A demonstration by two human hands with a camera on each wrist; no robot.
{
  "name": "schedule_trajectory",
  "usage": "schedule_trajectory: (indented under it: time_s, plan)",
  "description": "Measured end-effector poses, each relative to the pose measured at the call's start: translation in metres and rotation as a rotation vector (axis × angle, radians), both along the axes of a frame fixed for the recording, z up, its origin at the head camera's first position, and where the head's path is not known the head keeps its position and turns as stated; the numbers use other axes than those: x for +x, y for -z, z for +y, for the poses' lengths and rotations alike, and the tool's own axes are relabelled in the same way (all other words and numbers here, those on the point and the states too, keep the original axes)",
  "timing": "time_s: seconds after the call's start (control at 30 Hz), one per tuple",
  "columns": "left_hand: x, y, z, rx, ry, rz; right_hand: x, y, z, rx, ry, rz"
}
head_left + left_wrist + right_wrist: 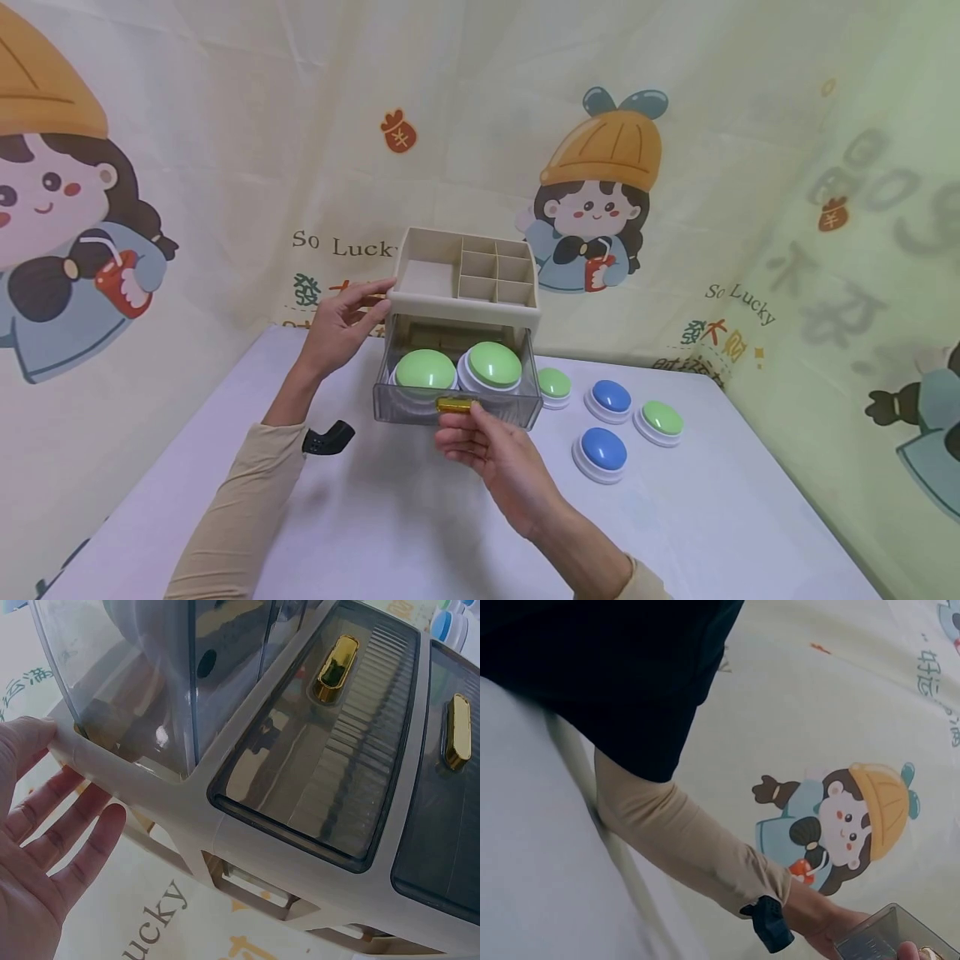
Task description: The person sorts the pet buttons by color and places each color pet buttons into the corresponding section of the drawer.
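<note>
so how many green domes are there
4: left dome and right dome in the drawer, third dome on the table just right of it, fourth dome farthest right. More could be hidden behind the drawer.

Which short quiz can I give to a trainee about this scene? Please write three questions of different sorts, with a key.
1. How many domed buttons are visible on the table, outside the open drawer?
2. True or false: the open drawer holds a blue button.
3. Fill in the missing word: the ___ hand is at the gold handle of the open drawer.

Key:
1. Four: two blue, two green.
2. False: both green buttons seen inside are the only ones there.
3. Right: the right hand.
</note>
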State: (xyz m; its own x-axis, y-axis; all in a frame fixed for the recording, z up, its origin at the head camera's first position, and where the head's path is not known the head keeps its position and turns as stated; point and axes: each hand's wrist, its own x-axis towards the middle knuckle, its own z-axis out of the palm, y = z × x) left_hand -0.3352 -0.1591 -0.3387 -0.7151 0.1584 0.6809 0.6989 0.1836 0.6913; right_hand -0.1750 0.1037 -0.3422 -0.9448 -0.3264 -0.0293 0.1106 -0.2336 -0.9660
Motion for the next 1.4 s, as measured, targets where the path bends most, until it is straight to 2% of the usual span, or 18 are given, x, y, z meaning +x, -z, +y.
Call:
schedule_trajectory:
  time_s: [0.33,0.6,1.1,1.4]
  plan:
    - [0.000,0.000,0.000,0.012,0.008,-0.002,-0.006,-0.004,-0.004,-0.013,0.008,0.018]
    - [0.000,0.000,0.001,0.002,-0.003,0.002,-0.011,-0.005,-0.005,0.021,0.012,0.041]
    - [0.002,-0.002,0.001,0.014,0.011,-0.019,-0.038,-0.004,-0.006,0.083,0.046,0.087]
    - [0.002,-0.002,0.000,0.009,0.013,-0.013,-0.055,-0.008,-0.007,0.081,0.067,0.078]
